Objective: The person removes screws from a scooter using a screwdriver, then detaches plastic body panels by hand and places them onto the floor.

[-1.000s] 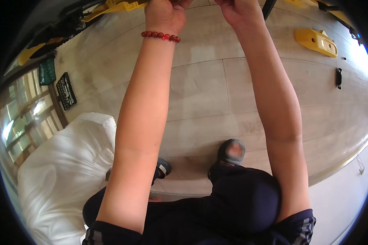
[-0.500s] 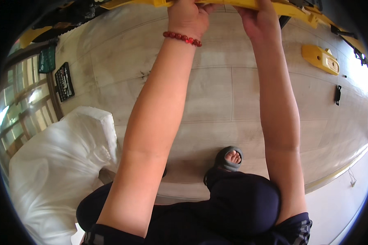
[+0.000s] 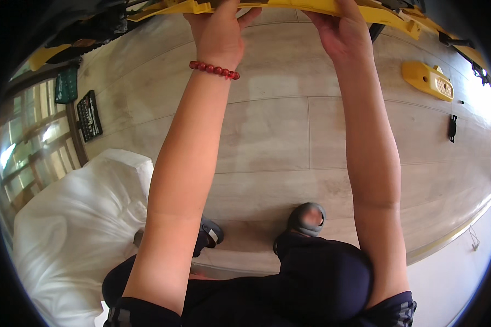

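Note:
A long yellow plastic panel (image 3: 289, 5) with a bent edge runs across the top of the view. My left hand (image 3: 218, 35), below a red bead bracelet (image 3: 214, 69), grips the panel's lower edge left of the middle; one of its fingers points right along the edge. Farther right, my right hand (image 3: 345, 37) holds the same edge, palm partly turned toward me, with some fingers passing under the panel. The upper parts of both hands' fingers are cut off by the frame or hidden by the panel.
A loose yellow part (image 3: 428, 80) and a small black bracket (image 3: 452, 128) lie on the tiled floor at right. At left are a black tool case (image 3: 89, 116), a green case (image 3: 66, 85) and a white-wrapped block (image 3: 82, 207). My sandalled feet (image 3: 306, 219) are below.
My left hand has slid left along the yellow panel. My right hand stays nearly in place. The view has shifted slightly, and my left sandal now shows.

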Tool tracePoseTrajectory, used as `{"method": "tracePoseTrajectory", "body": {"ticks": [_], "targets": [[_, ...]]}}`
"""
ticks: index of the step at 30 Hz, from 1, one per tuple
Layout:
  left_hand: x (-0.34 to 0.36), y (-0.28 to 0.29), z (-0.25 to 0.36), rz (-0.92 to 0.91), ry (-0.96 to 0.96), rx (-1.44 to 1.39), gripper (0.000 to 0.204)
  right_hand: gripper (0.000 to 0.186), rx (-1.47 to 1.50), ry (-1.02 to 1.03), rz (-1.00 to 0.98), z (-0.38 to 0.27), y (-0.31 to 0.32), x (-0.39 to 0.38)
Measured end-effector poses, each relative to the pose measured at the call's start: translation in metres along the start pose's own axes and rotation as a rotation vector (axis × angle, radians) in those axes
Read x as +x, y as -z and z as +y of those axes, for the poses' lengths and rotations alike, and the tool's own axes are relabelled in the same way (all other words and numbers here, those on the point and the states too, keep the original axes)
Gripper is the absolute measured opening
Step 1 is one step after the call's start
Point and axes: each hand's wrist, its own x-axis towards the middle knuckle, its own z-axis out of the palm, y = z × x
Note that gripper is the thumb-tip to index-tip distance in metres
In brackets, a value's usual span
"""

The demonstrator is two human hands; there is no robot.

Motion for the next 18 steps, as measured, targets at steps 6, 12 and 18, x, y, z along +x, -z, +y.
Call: {"method": "tracePoseTrajectory", "body": {"ticks": [6, 12, 18], "targets": [[0.007, -0.004, -0.006, 0.168, -0.071, 0.114, 0.033, 0.028, -0.045, 0.020, 0.075, 0.005, -0.023, -0.010], [-0.004, -0.018, -0.017, 0.091, -0.200, -0.217, 0.047, 0.026, -0.233, -0.070, -0.013, 0.022, -0.033, -0.014], [-0.001, -0.014, -0.032, 0.226, -0.137, -0.262, 0.062, 0.017, -0.214, -0.111, 0.113, 0.023, -0.037, -0.021]]}}
